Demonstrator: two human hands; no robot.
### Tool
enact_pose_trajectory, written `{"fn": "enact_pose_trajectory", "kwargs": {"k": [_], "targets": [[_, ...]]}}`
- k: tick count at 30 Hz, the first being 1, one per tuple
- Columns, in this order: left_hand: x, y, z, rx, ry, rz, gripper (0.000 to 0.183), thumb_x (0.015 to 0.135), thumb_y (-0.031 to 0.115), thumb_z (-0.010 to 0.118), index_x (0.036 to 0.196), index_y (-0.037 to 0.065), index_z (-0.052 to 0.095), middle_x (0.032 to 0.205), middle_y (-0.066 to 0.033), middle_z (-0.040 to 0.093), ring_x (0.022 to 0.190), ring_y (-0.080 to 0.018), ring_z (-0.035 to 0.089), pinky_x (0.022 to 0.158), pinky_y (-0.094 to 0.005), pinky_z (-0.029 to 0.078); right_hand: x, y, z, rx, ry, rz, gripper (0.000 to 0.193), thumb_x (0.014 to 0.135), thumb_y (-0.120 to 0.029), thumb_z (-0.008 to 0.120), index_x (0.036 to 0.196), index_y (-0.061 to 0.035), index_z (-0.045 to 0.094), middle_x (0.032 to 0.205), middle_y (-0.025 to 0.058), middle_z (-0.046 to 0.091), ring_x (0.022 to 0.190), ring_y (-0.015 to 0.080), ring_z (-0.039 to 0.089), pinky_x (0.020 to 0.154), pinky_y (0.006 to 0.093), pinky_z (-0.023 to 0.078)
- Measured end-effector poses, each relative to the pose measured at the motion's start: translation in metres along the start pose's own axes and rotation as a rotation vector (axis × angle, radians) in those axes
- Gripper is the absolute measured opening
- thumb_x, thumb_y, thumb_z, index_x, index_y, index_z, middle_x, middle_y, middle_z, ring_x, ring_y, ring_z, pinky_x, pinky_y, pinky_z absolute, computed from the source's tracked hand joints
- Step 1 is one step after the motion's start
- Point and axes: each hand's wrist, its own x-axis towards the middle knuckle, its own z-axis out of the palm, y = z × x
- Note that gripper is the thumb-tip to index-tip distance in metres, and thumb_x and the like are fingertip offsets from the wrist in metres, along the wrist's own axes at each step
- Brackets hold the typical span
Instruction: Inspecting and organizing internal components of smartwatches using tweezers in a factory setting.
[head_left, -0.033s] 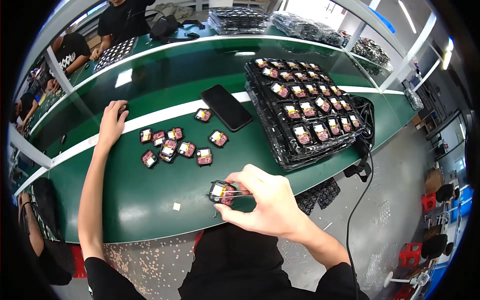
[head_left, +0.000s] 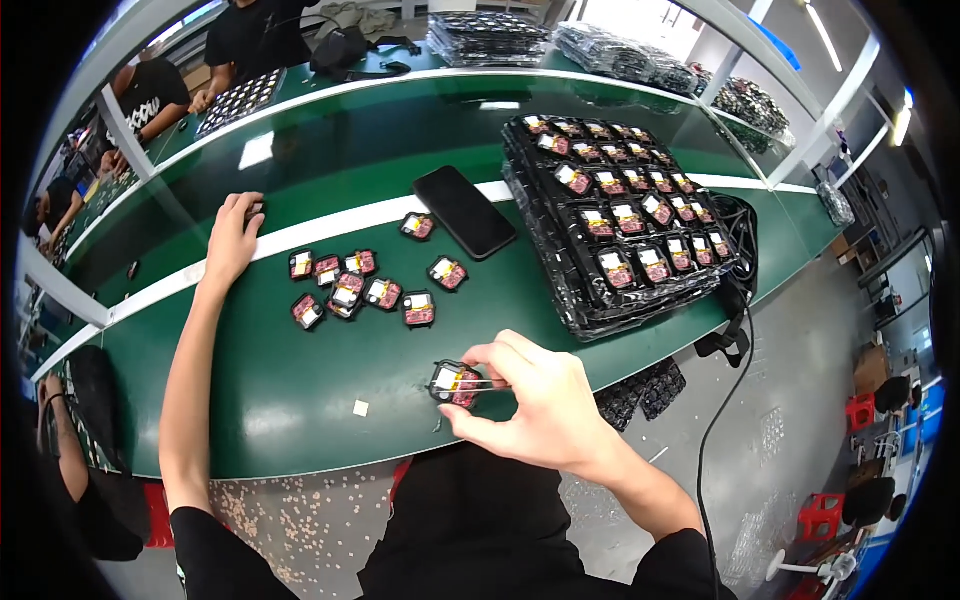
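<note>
My right hand [head_left: 535, 400] is closed, finger and thumb at the edges of a small black-framed electronic module [head_left: 452, 383] with a pink circuit board, white block and yellow strip. Thin metal tweezers [head_left: 488, 384] come out of the same hand, their tips over the module. Farther off to the left, my left hand [head_left: 236, 238] reaches to the white strip, fingers bent together around something small and dark that I cannot make out. Between the hands lies a loose cluster of similar modules [head_left: 347, 290], one overlapping another. A small pale square [head_left: 361, 408] rests on the green table.
A black phone [head_left: 465, 212] lies by the white strip [head_left: 330, 222]. To its right, a stack of black plastic trays [head_left: 570, 290] holds rows of modules. A black cable [head_left: 722, 400] hangs off the table's right edge. Other people [head_left: 255, 45] work across the bench.
The whole view has shifted slightly, with everything a little farther right in the picture. Both hands keep their grip and place; nothing else has visibly moved.
</note>
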Motion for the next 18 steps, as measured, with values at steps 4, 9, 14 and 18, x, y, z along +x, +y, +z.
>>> {"fn": "enact_pose_trajectory", "kwargs": {"k": [4, 9, 14, 18], "targets": [[0.013, -0.010, -0.002, -0.062, -0.042, -0.004, 0.044, 0.104, 0.005, 0.070, 0.148, 0.006, 0.061, 0.136, -0.0189, 0.071, 0.122, -0.0371, 0.069, 0.108, -0.0451, 0.054, -0.004, 0.018, 0.024, -0.005, -0.105, 0.073, 0.038, 0.080, -0.025, 0.095, 0.104, -0.0029, 0.075, 0.082, 0.0054, 0.064, 0.068, 0.0199, 0.066, 0.062, 0.0350, 0.054], [-0.006, 0.023, -0.020, -0.219, -0.082, -0.019, 0.049, 0.106, 0.002, 0.068, 0.154, 0.007, 0.058, 0.143, -0.0184, 0.068, 0.125, -0.0323, 0.066, 0.108, -0.0415, 0.054, 0.003, 0.024, 0.046, 0.026, -0.090, 0.094, 0.042, 0.081, -0.024, 0.095, 0.112, -0.0014, 0.077, 0.081, 0.0060, 0.062, 0.068, 0.0202, 0.063, 0.063, 0.0355, 0.052], [-0.096, 0.159, -0.053, -0.396, -0.265, 0.314, 0.057, 0.097, 0.001, 0.075, 0.152, 0.004, 0.060, 0.140, -0.0156, 0.067, 0.122, -0.0297, 0.065, 0.108, -0.0408, 0.053, 0.010, 0.040, 0.063, 0.030, 0.099, 0.160, 0.052, 0.083, -0.015, 0.097, 0.127, 0.0016, 0.076, 0.079, 0.0056, 0.057, 0.067, 0.0135, 0.054, 0.060, 0.0299, 0.047], [-0.154, 0.202, -0.062, -0.347, -0.580, 0.513, 0.056, 0.095, 0.013, 0.083, 0.148, 0.004, 0.064, 0.135, -0.0164, 0.066, 0.118, -0.0356, 0.067, 0.103, -0.0447, 0.056, 0.015, 0.031, 0.068, 0.239, 0.150, 0.334, 0.044, 0.088, -0.008, 0.093, 0.126, 0.0027, 0.075, 0.089, 0.0028, 0.067, 0.075, 0.0058, 0.059, 0.062, 0.0225, 0.048]]}}
